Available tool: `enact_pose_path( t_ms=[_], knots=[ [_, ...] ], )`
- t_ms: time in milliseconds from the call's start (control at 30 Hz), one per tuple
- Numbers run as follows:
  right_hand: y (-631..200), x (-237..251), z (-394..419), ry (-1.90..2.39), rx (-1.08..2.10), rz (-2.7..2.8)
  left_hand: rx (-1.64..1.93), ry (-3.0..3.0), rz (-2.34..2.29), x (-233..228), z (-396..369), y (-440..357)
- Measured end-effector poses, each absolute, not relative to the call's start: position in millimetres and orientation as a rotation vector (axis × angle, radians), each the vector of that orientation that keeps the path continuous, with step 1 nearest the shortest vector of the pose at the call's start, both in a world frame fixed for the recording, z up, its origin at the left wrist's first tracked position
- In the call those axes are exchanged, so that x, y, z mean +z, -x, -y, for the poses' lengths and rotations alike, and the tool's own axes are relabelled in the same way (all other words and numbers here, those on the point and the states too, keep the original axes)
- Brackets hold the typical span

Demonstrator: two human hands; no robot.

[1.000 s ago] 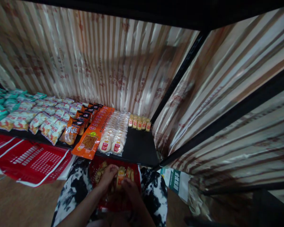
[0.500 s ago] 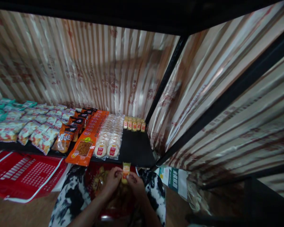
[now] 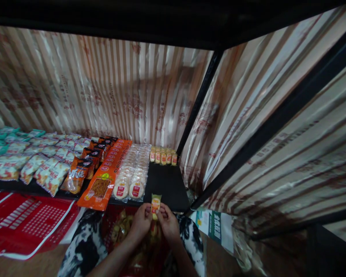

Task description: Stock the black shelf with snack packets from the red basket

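Note:
Between my two hands, a small yellow snack packet point(image 3: 155, 206) with a red and white label stands upright at the front edge of the black shelf point(image 3: 165, 182). My left hand point(image 3: 142, 220) pinches its left side, and my right hand point(image 3: 168, 223) pinches its right side. Below them, a red basket point(image 3: 108, 231) on my lap contains more yellow-wrapped packets point(image 3: 122, 227), partly covered by my forearms. At the back right of the shelf, several like packets point(image 3: 163, 157) stand in a neat row.
Left of the bare shelf part lie round white crackers in clear wrap point(image 3: 128, 186), an orange pretzel-stick bag point(image 3: 102, 184), orange-black bags point(image 3: 76, 175) and white snack bags point(image 3: 53, 173). A red basket point(image 3: 37, 219) stands at lower left. A black post point(image 3: 200, 102) rises at the shelf's right corner.
The view has tilted slightly upward, so the shelf appears lower. Both hands, still holding the yellow packet, have moved a little forward, bringing it over the shelf's front edge.

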State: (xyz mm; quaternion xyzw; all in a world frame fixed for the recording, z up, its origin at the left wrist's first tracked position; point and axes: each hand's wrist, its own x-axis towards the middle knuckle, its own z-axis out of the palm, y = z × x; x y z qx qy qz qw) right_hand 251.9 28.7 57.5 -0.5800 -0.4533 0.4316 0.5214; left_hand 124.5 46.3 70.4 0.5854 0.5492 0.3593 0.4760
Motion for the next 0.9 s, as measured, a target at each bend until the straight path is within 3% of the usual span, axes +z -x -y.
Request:
enact_pose_path(
  t_ms=[500, 900],
  knots=[
    [-265.0, 61.8, -64.3, 1.633, 0.85, 1.179, 0.748, -1.619, -1.58, 99.3, -72.0, -141.3],
    [-272.1, 63.7, -89.0, 1.723, 0.724, 1.252, 0.805, -1.549, -1.585, 84.1, -92.4, -156.8]
  ],
)
